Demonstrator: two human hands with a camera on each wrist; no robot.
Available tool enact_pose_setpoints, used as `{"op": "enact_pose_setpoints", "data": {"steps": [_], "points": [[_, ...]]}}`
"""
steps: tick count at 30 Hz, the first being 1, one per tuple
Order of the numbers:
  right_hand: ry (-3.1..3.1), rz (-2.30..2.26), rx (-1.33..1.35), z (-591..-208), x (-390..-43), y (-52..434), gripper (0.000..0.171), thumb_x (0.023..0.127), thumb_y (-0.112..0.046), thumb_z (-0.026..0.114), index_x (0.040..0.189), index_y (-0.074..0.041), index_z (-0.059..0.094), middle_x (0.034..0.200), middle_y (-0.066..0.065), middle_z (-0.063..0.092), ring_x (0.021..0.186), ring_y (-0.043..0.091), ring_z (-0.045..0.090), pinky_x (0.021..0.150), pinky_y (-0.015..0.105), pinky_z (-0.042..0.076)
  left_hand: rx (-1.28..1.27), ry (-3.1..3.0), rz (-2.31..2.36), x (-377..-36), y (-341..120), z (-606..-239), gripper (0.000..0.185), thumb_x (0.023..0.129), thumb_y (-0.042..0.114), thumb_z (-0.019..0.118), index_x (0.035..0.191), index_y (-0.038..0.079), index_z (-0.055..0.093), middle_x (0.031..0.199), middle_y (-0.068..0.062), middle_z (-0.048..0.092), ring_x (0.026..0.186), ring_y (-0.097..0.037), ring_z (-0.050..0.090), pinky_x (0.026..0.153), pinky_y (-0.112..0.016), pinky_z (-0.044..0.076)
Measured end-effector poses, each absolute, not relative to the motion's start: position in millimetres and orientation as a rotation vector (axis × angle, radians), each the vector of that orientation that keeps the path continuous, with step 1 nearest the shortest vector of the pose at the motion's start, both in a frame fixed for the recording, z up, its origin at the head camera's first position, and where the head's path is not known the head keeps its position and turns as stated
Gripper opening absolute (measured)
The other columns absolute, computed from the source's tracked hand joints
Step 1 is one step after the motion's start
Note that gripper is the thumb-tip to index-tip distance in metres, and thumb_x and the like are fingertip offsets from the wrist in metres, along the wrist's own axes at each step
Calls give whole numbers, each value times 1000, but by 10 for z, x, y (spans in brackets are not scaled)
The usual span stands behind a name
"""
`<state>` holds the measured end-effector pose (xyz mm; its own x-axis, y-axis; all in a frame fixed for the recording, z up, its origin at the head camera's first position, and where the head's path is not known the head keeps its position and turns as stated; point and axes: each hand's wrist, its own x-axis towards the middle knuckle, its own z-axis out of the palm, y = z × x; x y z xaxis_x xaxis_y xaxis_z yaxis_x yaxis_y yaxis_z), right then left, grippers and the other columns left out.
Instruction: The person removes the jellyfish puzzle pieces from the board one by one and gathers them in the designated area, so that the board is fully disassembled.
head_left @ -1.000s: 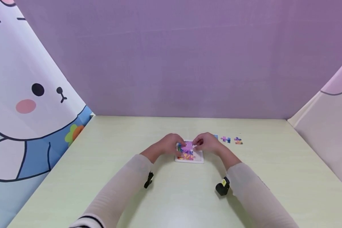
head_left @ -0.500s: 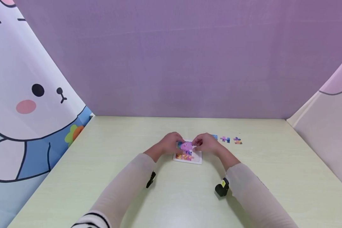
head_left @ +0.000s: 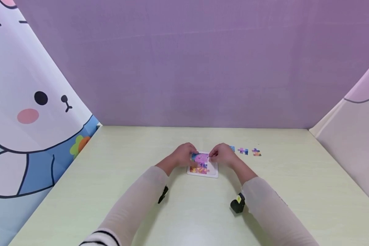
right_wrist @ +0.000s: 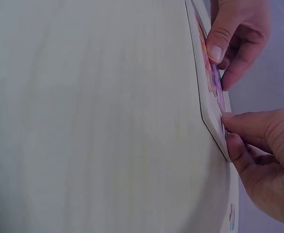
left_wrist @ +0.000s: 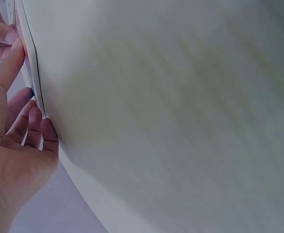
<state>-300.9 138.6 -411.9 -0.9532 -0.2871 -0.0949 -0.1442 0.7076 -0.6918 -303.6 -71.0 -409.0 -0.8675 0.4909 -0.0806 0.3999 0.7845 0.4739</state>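
Observation:
A small jigsaw puzzle [head_left: 198, 169] with a pink cartoon figure lies in a white tray [head_left: 213, 170] on the table. The tray's right strip shows bare white. My left hand [head_left: 184, 154] holds the tray at its left side, thumb on the picture and the other fingers along the far edge. At the upper right of the picture, my right hand [head_left: 224, 154] pinches a puzzle piece between thumb and index finger, the piece mostly hidden by them. In the right wrist view, the right fingertips [right_wrist: 228, 118] are right at the tray's surface.
Three loose puzzle pieces lie in a row right of the tray: a blue one [head_left: 232, 148] partly behind the right hand, a pink and blue one [head_left: 243, 150], and a purple and orange one [head_left: 256, 152]. A purple wall [head_left: 203, 68] rises behind the pale table [head_left: 135, 143].
The tray has shifted slightly left and turned a little. My right fingers have moved slightly at the picture's upper right; a white tip seen between them earlier shows less now.

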Motion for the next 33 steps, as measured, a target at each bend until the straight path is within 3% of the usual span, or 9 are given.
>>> {"op": "enact_pose_setpoints", "data": {"steps": [16, 33], "points": [[2745, -1038, -356, -4109, -3004, 1344, 5, 87, -2, 71, 90, 2, 71, 83, 7, 65, 79, 20, 56, 74, 32, 51, 662, 2738, 690, -3025, -708, -4098, 57, 81, 31, 82, 130, 7, 63, 125, -6, 53, 118, -24, 48, 105, -37, 36], [2708, -1117, -467, -4124, -3038, 1390, 8, 87, 2, 69, 94, -2, 69, 87, 6, 64, 82, 19, 57, 79, 33, 51, 620, 2743, 706, -3048, -707, -4118, 59, 80, 32, 82, 130, 8, 62, 125, -5, 53, 119, -23, 48, 105, -37, 37]]}}
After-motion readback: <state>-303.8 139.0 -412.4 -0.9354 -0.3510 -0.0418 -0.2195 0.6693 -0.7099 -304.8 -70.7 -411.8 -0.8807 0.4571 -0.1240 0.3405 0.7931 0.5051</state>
